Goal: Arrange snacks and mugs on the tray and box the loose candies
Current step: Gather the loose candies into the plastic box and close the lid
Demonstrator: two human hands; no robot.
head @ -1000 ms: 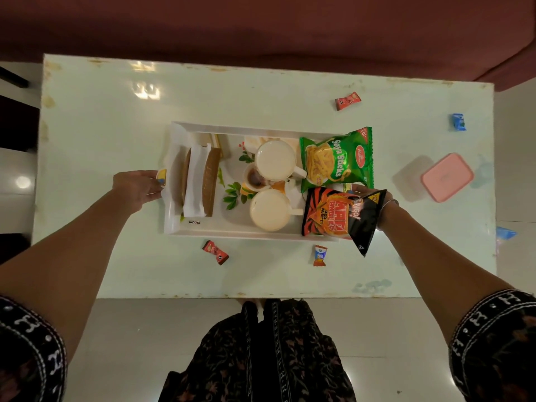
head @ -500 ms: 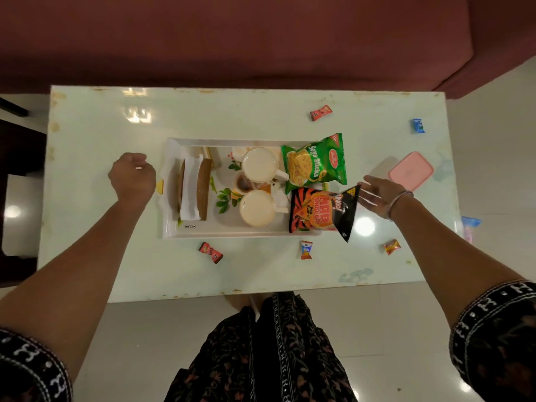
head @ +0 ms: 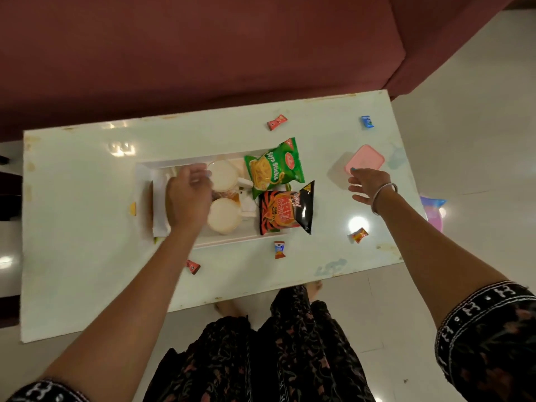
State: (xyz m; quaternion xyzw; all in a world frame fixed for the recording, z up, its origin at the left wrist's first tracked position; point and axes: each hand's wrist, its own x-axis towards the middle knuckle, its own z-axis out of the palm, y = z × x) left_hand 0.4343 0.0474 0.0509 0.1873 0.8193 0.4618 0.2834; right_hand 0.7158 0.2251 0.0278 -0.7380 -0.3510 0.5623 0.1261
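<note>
A white tray (head: 226,240) in the middle of the table holds two cream mugs (head: 224,176) (head: 223,215), a green snack bag (head: 274,167) and a black-orange snack bag (head: 285,208). My left hand (head: 188,195) hovers over the tray's left half with fingers loosely curled and blurred, hiding what lies there. My right hand (head: 369,184) is spread open beside the pink box (head: 366,158), fingertips at its near edge. Loose candies lie about: a red candy (head: 277,122), a blue candy (head: 367,122), an orange candy (head: 359,235), a blue-orange candy (head: 279,249), another red candy (head: 193,267), a yellow candy (head: 132,209).
The pale table (head: 87,256) stands before a maroon sofa (head: 203,53). Off the table's right edge sits a bluish-pink wrapper (head: 433,207). White floor tiles lie to the right and below. My patterned dress hangs at the near table edge.
My left hand moved from the tray's left edge to over the tray. My right hand let go of the black-orange bag and reached right to the pink box. The view tilted.
</note>
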